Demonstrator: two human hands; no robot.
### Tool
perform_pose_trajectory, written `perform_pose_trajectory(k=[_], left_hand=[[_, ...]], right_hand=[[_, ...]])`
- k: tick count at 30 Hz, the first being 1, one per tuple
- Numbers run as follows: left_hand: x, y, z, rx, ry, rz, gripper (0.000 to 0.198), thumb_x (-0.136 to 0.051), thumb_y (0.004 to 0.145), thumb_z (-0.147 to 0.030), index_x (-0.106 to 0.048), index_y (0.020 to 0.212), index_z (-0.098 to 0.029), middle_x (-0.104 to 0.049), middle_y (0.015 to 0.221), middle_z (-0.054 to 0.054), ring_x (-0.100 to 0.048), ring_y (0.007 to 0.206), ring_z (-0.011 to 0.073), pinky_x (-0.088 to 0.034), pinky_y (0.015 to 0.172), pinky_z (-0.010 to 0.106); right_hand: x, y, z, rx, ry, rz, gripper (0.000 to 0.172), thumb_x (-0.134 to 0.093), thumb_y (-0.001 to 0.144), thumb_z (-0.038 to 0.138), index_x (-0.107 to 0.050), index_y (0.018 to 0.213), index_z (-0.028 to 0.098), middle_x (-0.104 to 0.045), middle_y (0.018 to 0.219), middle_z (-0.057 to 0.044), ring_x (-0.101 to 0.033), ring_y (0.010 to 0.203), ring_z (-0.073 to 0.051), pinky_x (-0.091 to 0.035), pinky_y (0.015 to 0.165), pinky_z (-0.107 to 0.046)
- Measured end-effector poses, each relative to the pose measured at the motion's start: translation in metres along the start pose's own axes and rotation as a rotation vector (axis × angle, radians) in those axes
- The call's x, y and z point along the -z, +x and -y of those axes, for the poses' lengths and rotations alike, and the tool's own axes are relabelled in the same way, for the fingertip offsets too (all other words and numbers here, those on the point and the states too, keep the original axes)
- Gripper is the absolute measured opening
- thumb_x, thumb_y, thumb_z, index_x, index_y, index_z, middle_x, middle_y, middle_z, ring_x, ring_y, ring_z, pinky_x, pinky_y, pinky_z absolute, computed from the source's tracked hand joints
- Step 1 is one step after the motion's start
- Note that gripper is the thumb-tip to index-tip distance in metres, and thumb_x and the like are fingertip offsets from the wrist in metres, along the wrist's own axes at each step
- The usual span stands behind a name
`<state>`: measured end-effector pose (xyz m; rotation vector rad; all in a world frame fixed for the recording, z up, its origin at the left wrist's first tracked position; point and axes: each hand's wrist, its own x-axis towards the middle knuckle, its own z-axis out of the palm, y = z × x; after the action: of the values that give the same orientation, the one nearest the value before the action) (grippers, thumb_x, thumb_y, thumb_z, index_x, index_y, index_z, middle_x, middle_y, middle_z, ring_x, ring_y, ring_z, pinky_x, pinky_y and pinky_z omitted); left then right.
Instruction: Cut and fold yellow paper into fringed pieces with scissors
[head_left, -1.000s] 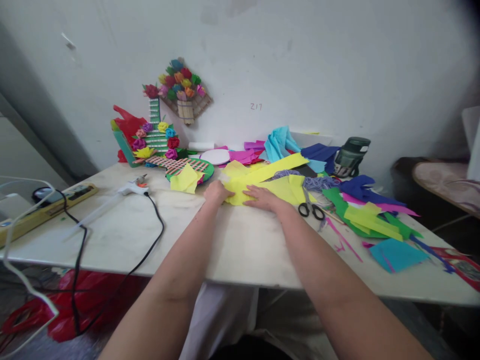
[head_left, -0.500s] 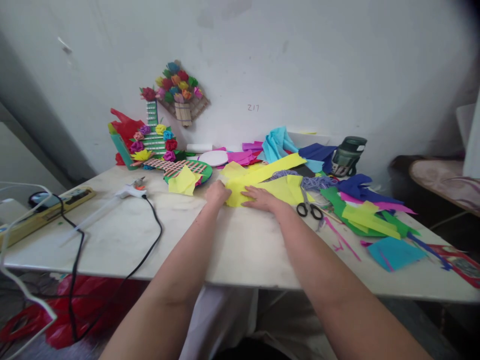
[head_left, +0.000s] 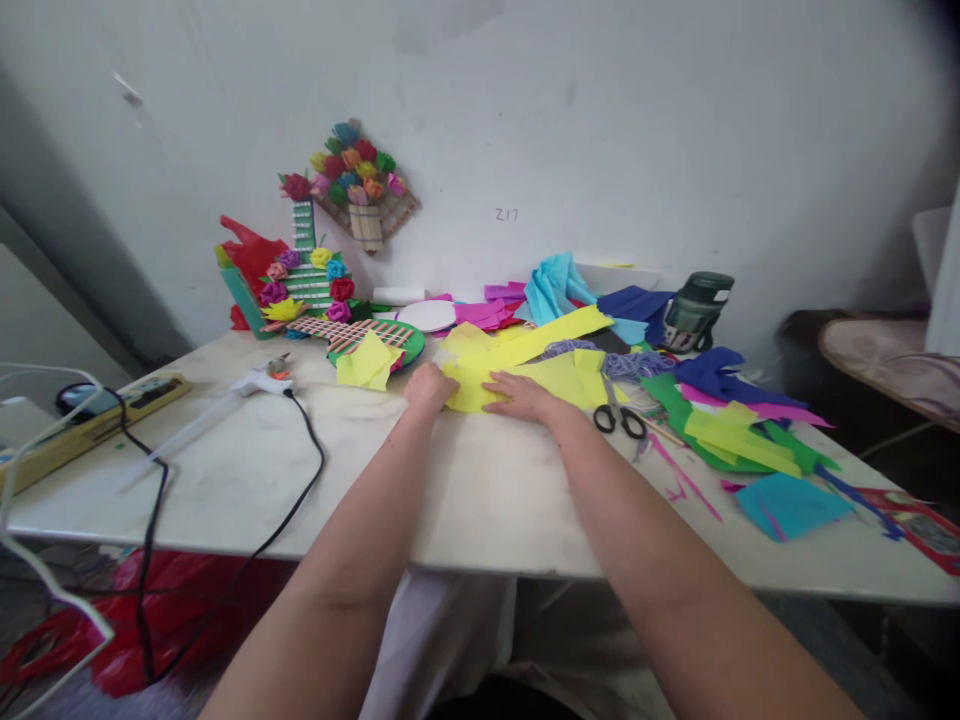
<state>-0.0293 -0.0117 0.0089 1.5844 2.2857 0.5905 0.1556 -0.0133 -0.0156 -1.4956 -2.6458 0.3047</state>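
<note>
A yellow paper sheet [head_left: 525, 362] lies on the white table [head_left: 480, 490] in front of me. My left hand [head_left: 429, 385] has its fingers curled, pinching the sheet's left edge. Flat on the sheet, fingers stretched out, my right hand [head_left: 519, 394] presses it down. Black-handled scissors [head_left: 618, 415] lie just right of my right hand.
Scraps of green, blue, pink and yellow paper [head_left: 742, 430] cover the right side. A glue gun [head_left: 259, 380] with a black cord lies at left, near a yellow power strip [head_left: 90, 425]. Paper flower crafts [head_left: 322, 280] and a green tape dispenser [head_left: 694, 312] stand at the wall.
My left hand has slid slightly left along the sheet's edge. The view shifted a little; my right hand stays flat on the sheet.
</note>
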Motion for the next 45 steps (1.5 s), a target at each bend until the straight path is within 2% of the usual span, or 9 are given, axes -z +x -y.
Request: perform_pose_trajectory(k=[10,19,27,33,38,41,43,45], left_hand=[[-0.006,-0.001,-0.002,-0.017,0.058,-0.06,0.033,-0.058,0.063,-0.023,-0.058,0.096,-0.022,-0.061,0.103,0.008,-0.056,0.095,0.0239,-0.044,0.073,0.032],[-0.013,-0.02,-0.016,-0.257,0.249,-0.146,0.034,-0.054,0.068,-0.019,-0.052,0.102,-0.019,-0.061,0.095,0.013,-0.056,0.095,0.026,-0.041,0.076,0.034],[-0.007,-0.02,-0.015,-0.255,0.272,-0.1,0.036,-0.055,0.065,-0.022,-0.053,0.101,-0.02,-0.061,0.096,0.011,-0.056,0.093,0.0254,-0.041,0.075,0.033],[-0.004,-0.026,-0.017,-0.341,0.34,-0.108,0.031,-0.055,0.064,-0.023,-0.059,0.094,-0.02,-0.062,0.095,0.01,-0.056,0.091,0.0253,-0.042,0.073,0.032],[-0.002,-0.026,-0.018,-0.366,0.364,-0.033,0.031,-0.054,0.066,-0.032,-0.063,0.093,-0.02,-0.063,0.096,0.012,-0.057,0.091,0.0256,-0.042,0.075,0.032],[0.001,-0.018,-0.014,-0.342,0.301,-0.013,0.038,-0.041,0.074,-0.045,-0.065,0.09,-0.021,-0.064,0.095,0.011,-0.057,0.092,0.0262,-0.042,0.076,0.034],[0.002,-0.011,-0.01,-0.294,0.234,0.024,0.042,-0.033,0.078,-0.047,-0.066,0.089,-0.023,-0.065,0.095,0.009,-0.058,0.091,0.0248,-0.042,0.077,0.033],[0.002,-0.007,-0.006,-0.261,0.193,0.05,0.035,-0.038,0.076,-0.044,-0.066,0.088,-0.026,-0.065,0.095,0.006,-0.058,0.091,0.0227,-0.042,0.076,0.031]], right_hand=[[-0.002,0.001,-0.002,0.0,0.007,0.0,0.073,-0.03,0.074,0.069,-0.033,0.133,0.028,-0.02,0.144,-0.001,-0.014,0.132,-0.02,-0.012,0.105,-0.034],[-0.003,0.003,-0.002,-0.006,-0.008,0.001,0.072,-0.03,0.073,0.069,-0.033,0.133,0.03,-0.02,0.144,0.001,-0.016,0.131,-0.021,-0.012,0.105,-0.034],[-0.004,0.004,-0.003,0.008,-0.004,-0.011,0.074,-0.03,0.073,0.07,-0.034,0.133,0.028,-0.021,0.143,-0.001,-0.016,0.131,-0.023,-0.014,0.105,-0.036],[-0.005,0.005,-0.004,0.005,-0.001,-0.014,0.075,-0.029,0.072,0.071,-0.033,0.133,0.027,-0.022,0.143,-0.002,-0.016,0.131,-0.023,-0.014,0.105,-0.037],[-0.004,0.004,-0.003,0.009,0.005,-0.016,0.076,-0.03,0.072,0.071,-0.034,0.133,0.027,-0.022,0.143,-0.002,-0.016,0.131,-0.022,-0.014,0.105,-0.036],[-0.004,0.004,-0.003,0.01,0.006,-0.013,0.075,-0.03,0.072,0.071,-0.033,0.133,0.027,-0.022,0.143,-0.001,-0.016,0.131,-0.022,-0.013,0.105,-0.036],[-0.004,0.004,-0.003,0.004,0.007,-0.006,0.074,-0.031,0.073,0.07,-0.033,0.133,0.028,-0.022,0.143,-0.001,-0.015,0.131,-0.021,-0.013,0.105,-0.036],[-0.004,0.004,-0.003,0.002,0.005,-0.005,0.073,-0.031,0.073,0.069,-0.033,0.133,0.028,-0.021,0.143,-0.001,-0.015,0.131,-0.02,-0.012,0.105,-0.036]])
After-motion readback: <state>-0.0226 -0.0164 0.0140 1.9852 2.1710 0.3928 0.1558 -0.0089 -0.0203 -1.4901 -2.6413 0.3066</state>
